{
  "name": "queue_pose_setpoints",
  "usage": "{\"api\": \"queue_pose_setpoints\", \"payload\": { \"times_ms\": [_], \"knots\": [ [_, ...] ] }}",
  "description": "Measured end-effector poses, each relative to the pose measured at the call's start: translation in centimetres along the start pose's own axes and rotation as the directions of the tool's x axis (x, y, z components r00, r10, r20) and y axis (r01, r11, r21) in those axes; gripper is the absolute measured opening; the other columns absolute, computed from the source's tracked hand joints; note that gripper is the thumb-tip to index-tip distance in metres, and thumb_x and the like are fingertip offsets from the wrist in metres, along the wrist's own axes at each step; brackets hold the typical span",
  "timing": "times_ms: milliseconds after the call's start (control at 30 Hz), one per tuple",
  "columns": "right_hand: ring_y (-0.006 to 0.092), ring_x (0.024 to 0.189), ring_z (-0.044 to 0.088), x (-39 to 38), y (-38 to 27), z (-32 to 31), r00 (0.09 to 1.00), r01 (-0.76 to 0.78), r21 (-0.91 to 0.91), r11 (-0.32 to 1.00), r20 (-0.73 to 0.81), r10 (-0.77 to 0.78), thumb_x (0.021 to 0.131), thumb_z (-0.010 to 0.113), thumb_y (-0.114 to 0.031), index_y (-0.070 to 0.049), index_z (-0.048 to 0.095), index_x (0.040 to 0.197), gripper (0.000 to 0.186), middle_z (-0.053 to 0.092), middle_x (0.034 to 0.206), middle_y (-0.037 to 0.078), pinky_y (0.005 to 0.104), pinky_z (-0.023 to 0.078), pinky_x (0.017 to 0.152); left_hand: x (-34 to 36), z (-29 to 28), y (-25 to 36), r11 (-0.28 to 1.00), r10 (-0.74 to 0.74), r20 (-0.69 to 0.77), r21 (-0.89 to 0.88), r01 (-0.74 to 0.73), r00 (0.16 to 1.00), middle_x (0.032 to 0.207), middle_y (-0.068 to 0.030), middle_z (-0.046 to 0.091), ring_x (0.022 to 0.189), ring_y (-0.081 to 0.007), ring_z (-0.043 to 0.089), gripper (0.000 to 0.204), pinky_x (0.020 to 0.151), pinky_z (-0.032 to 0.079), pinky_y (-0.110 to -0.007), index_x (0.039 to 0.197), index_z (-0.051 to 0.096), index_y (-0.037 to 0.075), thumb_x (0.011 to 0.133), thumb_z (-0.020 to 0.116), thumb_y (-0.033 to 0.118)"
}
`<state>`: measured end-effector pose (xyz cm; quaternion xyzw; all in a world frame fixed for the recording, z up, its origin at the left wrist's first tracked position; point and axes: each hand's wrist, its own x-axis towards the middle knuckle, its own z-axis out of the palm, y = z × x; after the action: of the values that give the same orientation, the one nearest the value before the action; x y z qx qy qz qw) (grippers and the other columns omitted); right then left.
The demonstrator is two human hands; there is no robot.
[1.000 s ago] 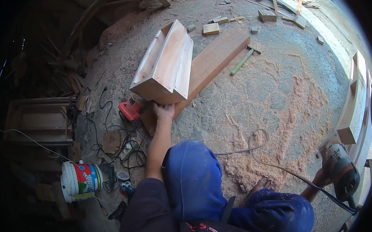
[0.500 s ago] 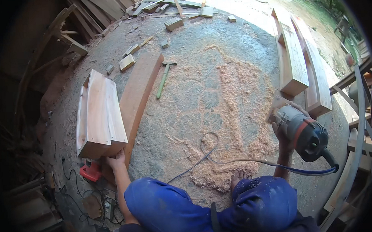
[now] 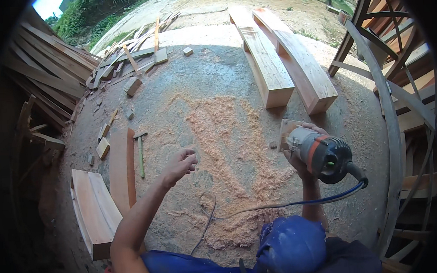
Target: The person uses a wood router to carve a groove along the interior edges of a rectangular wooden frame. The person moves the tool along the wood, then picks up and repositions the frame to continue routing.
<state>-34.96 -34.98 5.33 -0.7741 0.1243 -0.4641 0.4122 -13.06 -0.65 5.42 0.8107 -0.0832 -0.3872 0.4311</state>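
An electric router [image 3: 319, 154], grey with an orange band, is held in the right hand [image 3: 302, 157] above the concrete floor [image 3: 216, 78]; the fingers are clamped around its body, and its square base plate is turned toward the far side of the floor. A blue cable [image 3: 299, 202] is seen running from the router's rear toward the near edge of the floor, where a loop of it lies on a spread of sawdust [image 3: 228, 136]. The left hand [image 3: 180, 165] is held free in the air over the middle of the floor, its fingers loosely curled and closed on nothing. To the left, a reddish plank [image 3: 122, 172] and a pale trough-shaped wooden piece [image 3: 92, 210] are laid near the floor's left edge, with a green-handled hammer [image 3: 141, 154] just beside the plank. Two long curved wooden beams [image 3: 283, 50] are laid side by side toward the far right. Offcuts [image 3: 132, 67] are scattered along the far left edge.
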Motion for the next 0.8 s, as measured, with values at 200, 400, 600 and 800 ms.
{"api": "queue_pose_setpoints", "payload": {
  "times_ms": [200,400,600,800],
  "knots": [
    [0.0276,0.13,0.054,0.5,1.6,-3.2,0.98,-0.194,0.086,0.977,0.072,0.188,0.06,0.088,-0.011,-0.006,0.043,0.142,0.094,0.057,0.134,0.012,0.0452,0.041,0.117,16.4,11.2,8.7,0.94,0.294,-0.058,-0.164,-0.299,0.954,0.127,-0.0207,0.069,0.11,-0.024,0.067,0.076,0.094,0.054,-0.036,0.152,0.042,-0.007,0.093,0.076,0.029],
    [0.0296,0.124,0.059,1.2,3.1,-6.2,0.985,-0.171,0.032,0.985,-0.008,0.171,0.065,0.085,-0.015,-0.003,0.043,0.142,0.089,0.059,0.132,0.016,0.0468,0.046,0.112,23.4,23.0,16.7,0.8,0.481,-0.107,-0.353,-0.485,0.87,0.161,-0.0277,0.038,0.142,-0.0311,0.048,0.114,0.115,0.044,-0.041,0.163,0.006,-0.006,0.085,0.086,0.017],
    [0.0277,0.123,0.059,0.9,2.9,-6.3,0.974,-0.205,0.065,0.977,-0.087,0.21,0.069,0.084,-0.015,0.0,0.047,0.14,0.082,0.059,0.131,0.016,0.0433,0.047,0.11,26.3,22.3,16.5,0.701,0.49,-0.136,-0.525,-0.482,0.861,0.146,-0.0228,0.056,0.131,-0.0302,0.06,0.111,0.115,0.045,-0.039,0.16,-0.002,0.0,0.087,0.081,0.004],
    [0.0276,0.125,0.058,0.1,2.9,-6.3,0.976,-0.204,0.032,0.978,-0.072,0.206,0.07,0.085,-0.014,-0.001,0.047,0.14,0.081,0.058,0.133,0.016,0.0429,0.046,0.111,21.5,15.6,11.4,0.748,0.554,-0.045,-0.412,-0.521,0.831,0.149,-0.0232,0.054,0.133,-0.0271,0.058,0.108,0.116,0.044,-0.041,0.16,-0.005,-0.004,0.093,0.079,0.012]
  ]
}}
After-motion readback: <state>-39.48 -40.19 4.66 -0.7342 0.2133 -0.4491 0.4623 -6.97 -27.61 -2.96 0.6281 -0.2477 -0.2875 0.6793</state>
